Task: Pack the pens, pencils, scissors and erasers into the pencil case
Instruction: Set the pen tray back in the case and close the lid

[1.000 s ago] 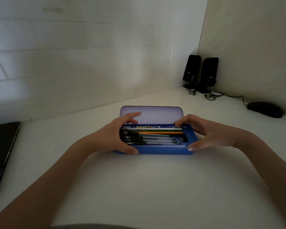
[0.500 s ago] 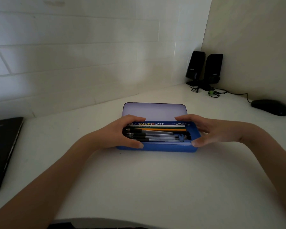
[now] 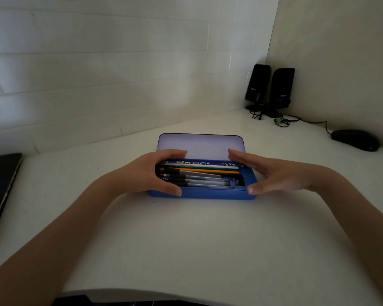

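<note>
The blue case (image 3: 205, 193) lies open on the white desk (image 3: 186, 244), near the middle of it, with its long side toward the person. Its lid (image 3: 201, 146) stands up at the far side and shows a pale inner face. Inside the case lie several pens (image 3: 199, 181) with dark caps, side by side along its length. Behind them lie an orange pencil (image 3: 210, 171) and a white and green pencil (image 3: 208, 166), also lengthwise. At the right end of the case there is something dark, but I cannot tell what it is.

The left hand (image 3: 150, 173) grips the left end of the case: the thumb presses on the front wall and the fingers are curled over the far edge, in front of the lid. The right hand (image 3: 274, 175) is at the right end. Its fingers are almost straight and reach toward the lid, and its thumb touches the front right corner of the case.

On the left edge of the desk lies a dark laptop (image 3: 0, 191). In the far right corner stand two black speakers (image 3: 270, 87), and a black mouse (image 3: 355, 140) lies to the right of them, near the wall.
</note>
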A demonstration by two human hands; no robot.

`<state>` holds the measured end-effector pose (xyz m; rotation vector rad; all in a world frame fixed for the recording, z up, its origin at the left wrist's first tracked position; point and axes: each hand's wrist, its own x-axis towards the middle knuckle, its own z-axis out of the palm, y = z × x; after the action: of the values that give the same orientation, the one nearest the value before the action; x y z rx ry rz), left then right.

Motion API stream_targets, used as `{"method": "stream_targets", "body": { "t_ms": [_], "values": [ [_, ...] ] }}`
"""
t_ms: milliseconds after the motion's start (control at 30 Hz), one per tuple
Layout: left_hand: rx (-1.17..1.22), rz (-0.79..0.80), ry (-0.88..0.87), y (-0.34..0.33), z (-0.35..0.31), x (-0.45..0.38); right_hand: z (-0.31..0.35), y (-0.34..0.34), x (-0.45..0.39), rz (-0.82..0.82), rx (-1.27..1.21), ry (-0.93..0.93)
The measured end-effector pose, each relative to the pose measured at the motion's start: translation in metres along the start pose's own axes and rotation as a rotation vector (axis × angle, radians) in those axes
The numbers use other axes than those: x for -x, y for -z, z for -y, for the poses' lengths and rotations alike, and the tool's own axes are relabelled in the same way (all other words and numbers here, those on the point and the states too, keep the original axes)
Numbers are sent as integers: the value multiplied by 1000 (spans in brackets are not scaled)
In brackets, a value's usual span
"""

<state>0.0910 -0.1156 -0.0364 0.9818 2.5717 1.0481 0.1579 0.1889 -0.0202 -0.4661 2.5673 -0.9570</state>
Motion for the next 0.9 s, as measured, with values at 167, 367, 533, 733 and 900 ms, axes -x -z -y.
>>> {"method": "stream_targets", "body": {
  "t_ms": [167,367,533,733,900],
  "values": [
    [9,44,-30,-17,-14,1,10,-3,-1,-151,106,-16],
    [91,78,-65,-25,-22,-2,13,-7,-5,-253,162,24],
    [331,-123,-110,-8,-17,0,19,-1,-3,-512,251,151],
    [114,-11,-47,14,-10,2,28,-4,2,-277,315,120],
    [-3,5,-48,16,-16,0,33,-4,5,-232,305,88]
  ]
}}
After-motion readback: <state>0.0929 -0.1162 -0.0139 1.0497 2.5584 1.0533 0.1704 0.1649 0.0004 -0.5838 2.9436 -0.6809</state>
